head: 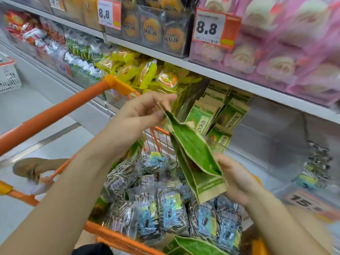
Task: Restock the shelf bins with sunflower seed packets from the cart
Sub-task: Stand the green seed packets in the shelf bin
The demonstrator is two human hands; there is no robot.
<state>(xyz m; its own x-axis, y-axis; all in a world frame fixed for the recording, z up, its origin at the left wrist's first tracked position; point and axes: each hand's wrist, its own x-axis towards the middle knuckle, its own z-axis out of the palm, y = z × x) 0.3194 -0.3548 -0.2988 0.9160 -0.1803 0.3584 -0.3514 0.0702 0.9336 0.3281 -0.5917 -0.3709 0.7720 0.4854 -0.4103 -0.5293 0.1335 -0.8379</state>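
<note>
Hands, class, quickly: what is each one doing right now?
Left hand: pinches the top end of the green packets.
Right hand: holds the bottom end of the same packets.

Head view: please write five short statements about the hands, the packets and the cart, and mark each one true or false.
1. Both hands hold green packets. True: the left hand pinches the top end, the right hand supports the bottom.
2. The cart is blue. False: its handle and frame are orange.
3. The cart holds many clear seed packets with blue labels. True.
4. The shelf bin behind the hands has no green packets in it. False: several stand there already.
5. The price tags on the upper shelf read 15. False: they read 8.8.
</note>
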